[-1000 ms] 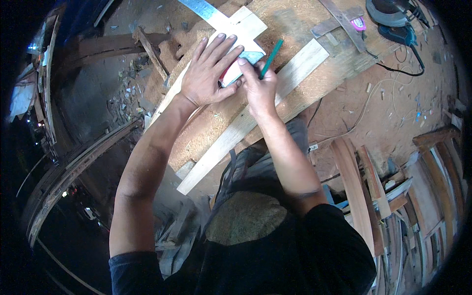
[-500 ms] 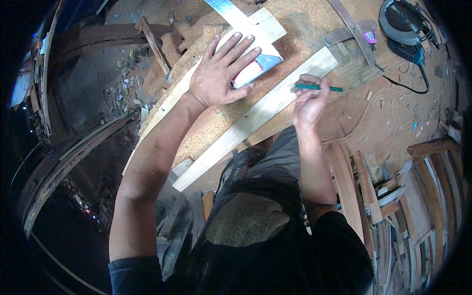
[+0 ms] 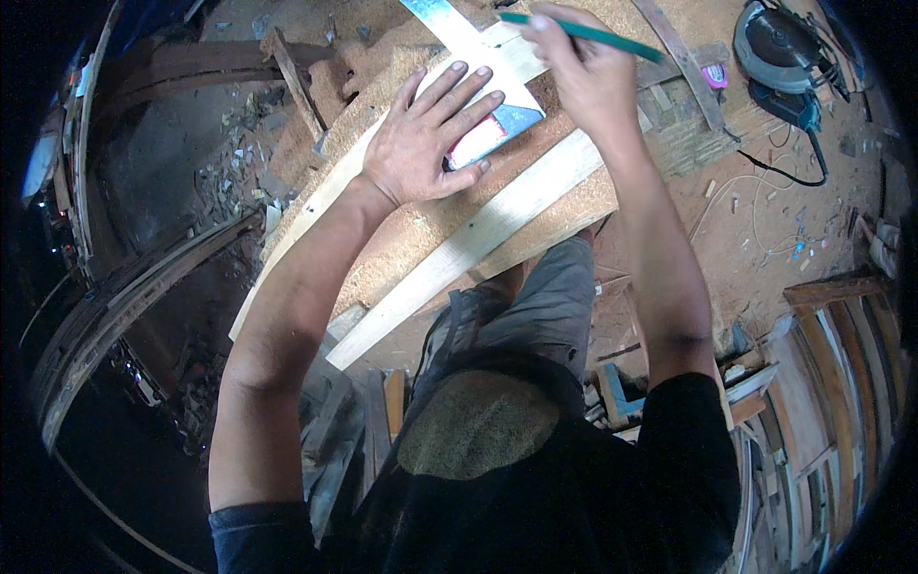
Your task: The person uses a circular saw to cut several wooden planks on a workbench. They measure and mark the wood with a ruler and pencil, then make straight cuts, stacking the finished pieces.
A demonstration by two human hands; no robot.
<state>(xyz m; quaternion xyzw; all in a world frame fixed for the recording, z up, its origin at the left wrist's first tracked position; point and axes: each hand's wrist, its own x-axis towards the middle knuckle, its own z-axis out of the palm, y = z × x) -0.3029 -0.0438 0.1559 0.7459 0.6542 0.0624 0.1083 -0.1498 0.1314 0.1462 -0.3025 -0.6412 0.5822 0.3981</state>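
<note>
My left hand (image 3: 421, 139) lies flat with fingers spread, pressing on a carpenter's square (image 3: 476, 148). Its shiny metal blade reaches past my fingertips toward the far edge of view. Beneath the square runs a pale wooden board (image 3: 304, 228), partly covered by my hand and forearm. My right hand (image 3: 591, 81) is closed around a green pencil (image 3: 622, 43), held beyond the square over the board's far right end. The pencil's tip points left; whether it touches the wood I cannot tell. A second pale board (image 3: 478, 234) lies closer to me, roughly parallel.
Sawdust (image 3: 392, 263) covers the work surface between the boards. At the far right sit a circular saw (image 3: 779, 48) with its cord and a pink tape measure (image 3: 714, 77). Stacked timber (image 3: 832, 383) stands at the right, with scrap pieces (image 3: 335, 430) near my legs.
My right hand has moved away from me with the pencil, from above the nearer board to the far end of the other. The left hand stays on the square.
</note>
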